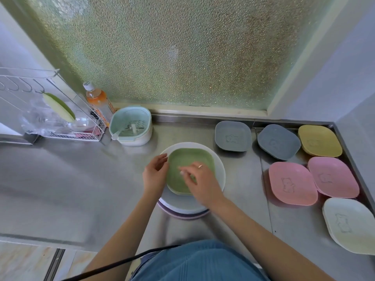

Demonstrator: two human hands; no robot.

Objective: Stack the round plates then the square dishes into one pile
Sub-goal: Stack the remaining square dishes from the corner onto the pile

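Hands [156, 175] on smooth square green dish [188, 159]

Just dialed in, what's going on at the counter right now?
A person is settling a green square dish onto the stack of round plates in the middle of the steel counter. The left hand steadies the dish's left edge and the right hand rests over it. Six square dishes wait on the right: two grey, one yellow, two pink and one white.
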